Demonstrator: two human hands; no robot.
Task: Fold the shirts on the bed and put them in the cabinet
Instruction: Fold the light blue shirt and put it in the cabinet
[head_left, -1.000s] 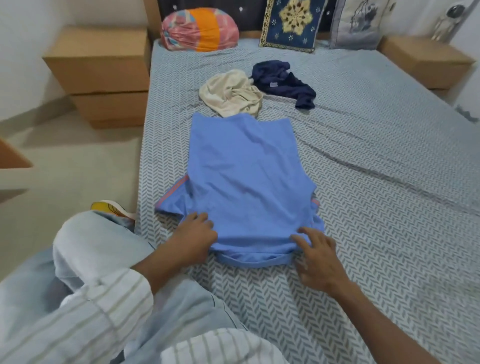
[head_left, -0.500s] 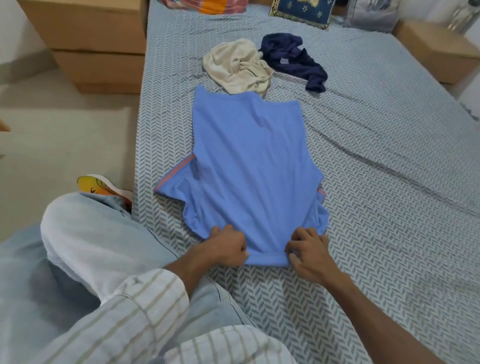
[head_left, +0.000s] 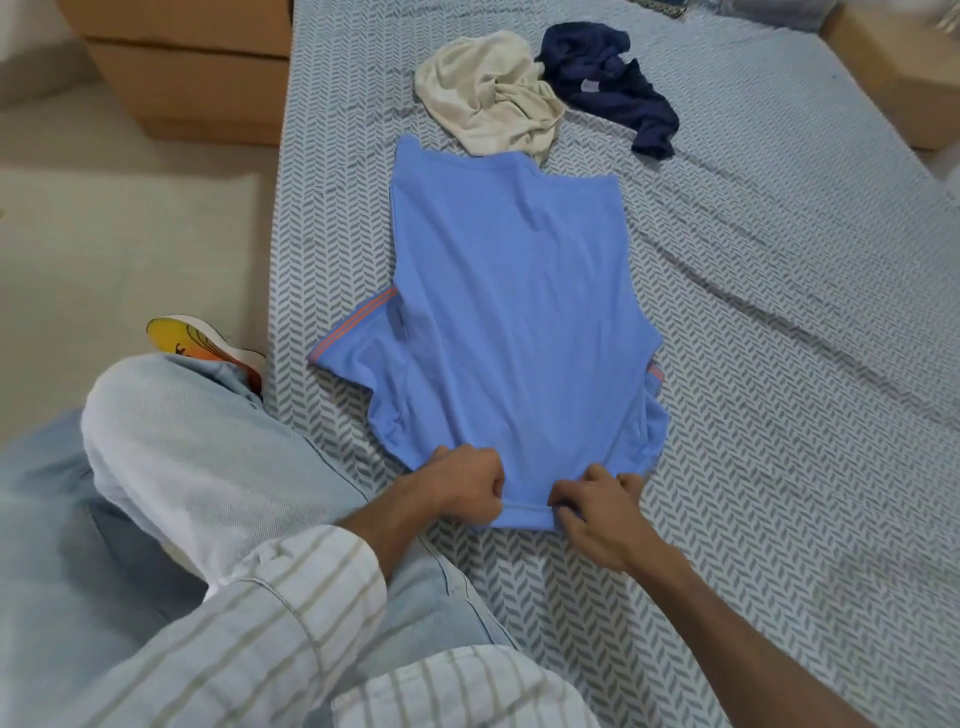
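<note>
The light blue shirt (head_left: 514, 322) lies flat in the middle of the frame on the bed (head_left: 779, 415), its near edge gripped by both hands: the left hand (head_left: 457, 491) has its fingers curled tight into the fabric, and the right hand (head_left: 597, 514) pinches the hem just beside it. Toward the top of the frame, a crumpled cream shirt (head_left: 488, 93) touches the blue one's far edge, with a crumpled navy shirt (head_left: 613, 83) against it on the right.
</note>
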